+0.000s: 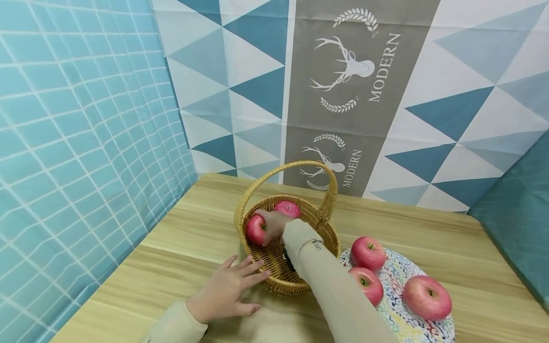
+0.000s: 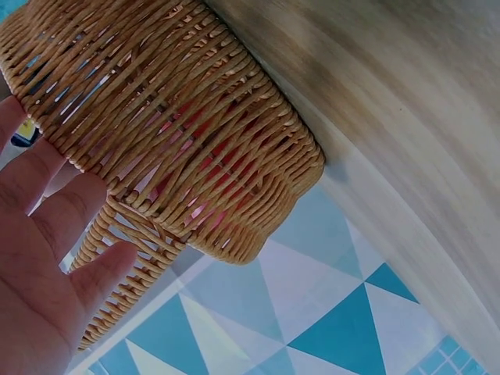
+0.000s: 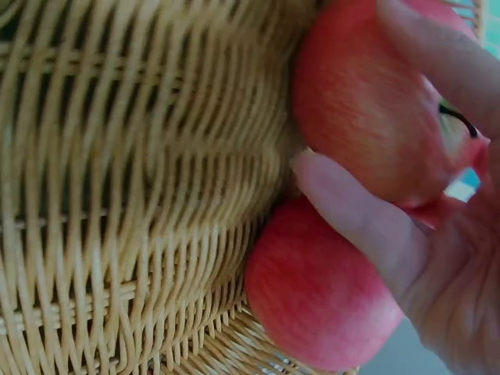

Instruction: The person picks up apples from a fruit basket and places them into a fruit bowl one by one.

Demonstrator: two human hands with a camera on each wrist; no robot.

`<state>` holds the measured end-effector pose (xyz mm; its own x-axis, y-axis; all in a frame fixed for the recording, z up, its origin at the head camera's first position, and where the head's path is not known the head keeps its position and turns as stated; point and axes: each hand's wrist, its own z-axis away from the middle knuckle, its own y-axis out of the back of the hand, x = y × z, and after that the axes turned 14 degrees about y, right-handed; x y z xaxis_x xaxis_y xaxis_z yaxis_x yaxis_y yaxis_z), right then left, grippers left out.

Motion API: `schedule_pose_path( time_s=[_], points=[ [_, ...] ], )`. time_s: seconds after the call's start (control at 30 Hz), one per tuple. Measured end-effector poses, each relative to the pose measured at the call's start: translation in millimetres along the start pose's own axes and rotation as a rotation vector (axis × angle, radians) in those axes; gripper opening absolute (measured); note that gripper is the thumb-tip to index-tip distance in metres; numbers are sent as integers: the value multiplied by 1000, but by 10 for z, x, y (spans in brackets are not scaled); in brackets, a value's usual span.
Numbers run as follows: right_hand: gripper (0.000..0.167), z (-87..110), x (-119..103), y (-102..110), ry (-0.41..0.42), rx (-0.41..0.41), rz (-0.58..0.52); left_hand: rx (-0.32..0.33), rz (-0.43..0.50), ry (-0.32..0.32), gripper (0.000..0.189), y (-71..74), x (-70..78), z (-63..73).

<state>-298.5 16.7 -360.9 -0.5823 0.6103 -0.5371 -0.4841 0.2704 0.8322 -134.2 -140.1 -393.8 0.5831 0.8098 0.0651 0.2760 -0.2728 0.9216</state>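
Observation:
My right hand (image 1: pixel 274 225) reaches down into a wicker basket (image 1: pixel 328 233) with a tall arched handle. Its thumb and fingers curl around a red apple (image 1: pixel 256 229) against the basket's left wall; in the right wrist view this apple (image 3: pixel 367 101) lies between thumb and fingers. A second apple (image 1: pixel 287 208) sits at the far side of the basket, right beside the held one. Fingers spread, my left hand (image 1: pixel 227 290) has its fingertips at the basket's near-left rim. From the left wrist view, red shows through the weave of the basket (image 2: pixel 172 117).
To the right of the basket, a plate (image 1: pixel 392 267) with a colourful pattern bears three apples, one of them a large apple (image 1: pixel 427 297). My right forearm crosses in front of the plate's left side. A patterned backdrop (image 1: pixel 257 95) stands behind the wooden table (image 1: pixel 193 228).

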Motion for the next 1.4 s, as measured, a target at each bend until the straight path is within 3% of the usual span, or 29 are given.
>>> schedule_pose_path(
  time_s=[0.13,0.27,0.63,0.97,1.2,1.4],
  points=[
    [88,-49,-35,-29,101,29,241,25,-23,-6,57,50,-33,10],
    [84,-21,-43,-20,89,23,312,31,-47,-27,58,46,-27,-11],
    [86,174,-9,106,126,-9,244,16,-28,-11,57,-43,39,-22],
    [83,351,14,303,191,1,212,90,-49,-35,54,-19,22,-2],
    [88,518,-58,325,265,-56,364,137,-44,-64,57,-54,-4,26],
    [84,706,-28,398,353,-57,446,145,-65,-67,57,-66,-18,-8]
  ],
)
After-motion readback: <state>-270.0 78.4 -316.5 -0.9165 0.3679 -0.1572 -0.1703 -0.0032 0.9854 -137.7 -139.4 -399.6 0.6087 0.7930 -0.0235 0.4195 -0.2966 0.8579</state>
